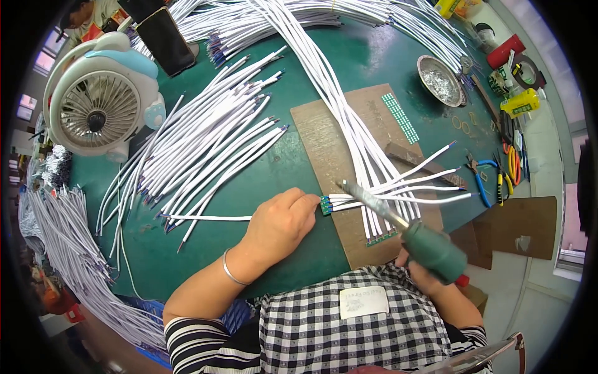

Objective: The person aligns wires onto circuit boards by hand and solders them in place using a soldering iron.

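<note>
My left hand [283,218] is closed around a white cable [215,218], its fingertips at the edge of a small green circuit board [325,206]. Several short white cables [408,197] run from that board to the right. In my right hand [425,278] is a soldering iron [433,249], gripped by its green handle. Its metal tip points up and left, over the cables beside the board; I cannot tell whether it touches them. Below, a second green board [381,239] has a bundle of long white cables [336,106] joined along it.
A brown board [314,128] lies under the work, with a strip of small green circuit boards [400,118] on it. Loose white cables [205,131] cover the left, near a fan [96,106] and a phone [165,40]. Right stand a metal bowl [441,81] and pliers [479,181].
</note>
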A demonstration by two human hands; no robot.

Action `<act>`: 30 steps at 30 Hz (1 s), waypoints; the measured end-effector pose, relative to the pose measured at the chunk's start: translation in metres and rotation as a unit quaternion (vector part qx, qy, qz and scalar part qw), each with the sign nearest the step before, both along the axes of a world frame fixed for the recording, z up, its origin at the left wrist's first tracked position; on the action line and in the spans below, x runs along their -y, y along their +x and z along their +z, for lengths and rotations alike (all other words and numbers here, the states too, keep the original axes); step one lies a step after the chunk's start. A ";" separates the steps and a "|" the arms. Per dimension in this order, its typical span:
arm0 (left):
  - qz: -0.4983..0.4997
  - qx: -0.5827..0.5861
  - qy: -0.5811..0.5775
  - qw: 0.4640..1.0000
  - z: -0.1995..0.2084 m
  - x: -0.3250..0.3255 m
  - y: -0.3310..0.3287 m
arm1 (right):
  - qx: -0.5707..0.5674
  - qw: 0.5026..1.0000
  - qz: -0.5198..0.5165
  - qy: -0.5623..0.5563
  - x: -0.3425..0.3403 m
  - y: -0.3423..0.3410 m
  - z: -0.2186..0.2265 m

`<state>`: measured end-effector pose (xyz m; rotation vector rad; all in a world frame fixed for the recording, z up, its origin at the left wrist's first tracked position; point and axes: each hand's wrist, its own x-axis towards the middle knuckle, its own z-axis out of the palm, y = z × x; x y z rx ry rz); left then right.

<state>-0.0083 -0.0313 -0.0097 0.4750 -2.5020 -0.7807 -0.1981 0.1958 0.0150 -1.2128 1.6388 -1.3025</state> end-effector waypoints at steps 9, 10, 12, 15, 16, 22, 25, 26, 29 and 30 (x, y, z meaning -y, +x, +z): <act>0.034 -0.007 0.057 0.998 -0.004 -0.001 0.000 | -0.422 0.905 0.007 0.046 -0.006 0.014 -0.004; 0.033 -0.002 0.060 0.998 -0.004 -0.001 0.000 | -0.424 0.904 0.009 0.046 -0.004 0.015 -0.005; 0.040 -0.016 0.059 0.997 -0.005 -0.001 0.000 | -0.343 0.936 -0.040 0.061 -0.002 0.017 -0.005; 0.044 -0.020 0.056 0.997 -0.006 -0.001 0.000 | -0.274 0.958 -0.068 0.057 0.001 0.020 -0.005; 0.041 -0.011 0.055 0.998 -0.006 0.000 0.000 | -0.294 0.952 -0.062 0.062 0.002 0.021 -0.005; 0.036 -0.005 0.051 0.998 -0.005 0.001 0.000 | -0.295 0.952 -0.057 0.066 0.002 0.020 -0.004; 0.034 -0.002 0.049 0.998 -0.005 0.002 0.000 | -0.271 0.960 -0.043 0.058 -0.003 0.014 -0.007; 0.037 -0.009 0.046 0.998 -0.005 0.002 -0.001 | -0.246 0.968 0.011 0.052 -0.005 0.010 -0.008; 0.038 -0.008 0.047 0.998 -0.005 0.002 -0.001 | -0.220 0.972 0.062 0.048 -0.010 0.005 -0.013; 0.038 -0.008 0.046 0.998 -0.006 0.002 -0.001 | -0.221 0.972 0.061 0.049 -0.011 0.005 -0.013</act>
